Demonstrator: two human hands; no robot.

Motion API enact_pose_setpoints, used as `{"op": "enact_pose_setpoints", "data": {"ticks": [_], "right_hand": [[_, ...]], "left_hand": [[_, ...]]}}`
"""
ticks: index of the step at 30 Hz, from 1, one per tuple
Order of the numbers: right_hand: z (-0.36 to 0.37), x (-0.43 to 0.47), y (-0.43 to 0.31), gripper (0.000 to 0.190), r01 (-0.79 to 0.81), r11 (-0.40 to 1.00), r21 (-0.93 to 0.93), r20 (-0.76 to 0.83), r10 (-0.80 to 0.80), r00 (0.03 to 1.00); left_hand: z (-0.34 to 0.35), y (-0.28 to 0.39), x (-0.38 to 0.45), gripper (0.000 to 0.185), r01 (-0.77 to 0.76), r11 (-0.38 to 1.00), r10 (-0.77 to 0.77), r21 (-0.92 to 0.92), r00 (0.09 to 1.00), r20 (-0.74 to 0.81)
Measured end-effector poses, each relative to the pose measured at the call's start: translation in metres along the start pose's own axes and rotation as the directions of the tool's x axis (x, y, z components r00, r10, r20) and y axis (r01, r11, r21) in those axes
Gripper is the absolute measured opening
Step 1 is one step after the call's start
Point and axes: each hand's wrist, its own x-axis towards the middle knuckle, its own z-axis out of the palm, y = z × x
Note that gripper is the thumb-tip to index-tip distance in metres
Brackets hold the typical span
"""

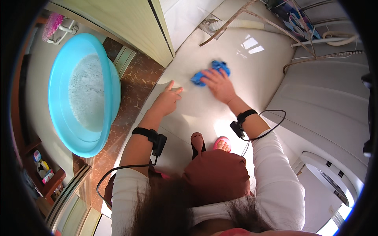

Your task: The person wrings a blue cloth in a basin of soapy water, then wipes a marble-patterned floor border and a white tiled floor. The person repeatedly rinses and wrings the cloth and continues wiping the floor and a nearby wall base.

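Note:
My right hand lies over a crumpled blue cloth, pressing it to the pale tiled floor. Parts of the cloth stick out beyond the fingers on two sides. To the left, my left hand is held low over the floor with nothing in it. Its index finger and thumb are apart, and the other fingers look curled. Whether it touches the tiles I cannot tell. Each wrist wears a black strap with a small cabled device.
A light-blue basin of sudsy water stands left on brown marbled flooring. Ahead is a cabinet or door panel. A rusty metal rack and drain hose lie at upper right, with a grey-white appliance along the right.

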Motion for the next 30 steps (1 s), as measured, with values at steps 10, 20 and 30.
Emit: {"op": "enact_pose_setpoints", "data": {"ticks": [10,20,30], "right_hand": [[0.010,0.067,0.086,0.052,-0.759,0.650,0.030,-0.148,0.754,0.640],[-0.016,0.004,0.094,0.042,-0.076,0.997,0.002,-0.106,0.076,0.991],[-0.057,-0.031,0.312,0.056,-0.725,0.652,-0.221,-0.185,0.702,0.687]], "left_hand": [[0.004,0.006,0.015,0.032,0.014,0.996,-0.009,0.089,0.998,-0.064],[-0.014,0.062,0.057,0.055,-0.019,0.930,0.135,0.368,0.946,-0.294],[-0.009,0.082,0.080,0.094,0.183,0.899,-0.185,0.397,0.982,-0.034]]}}
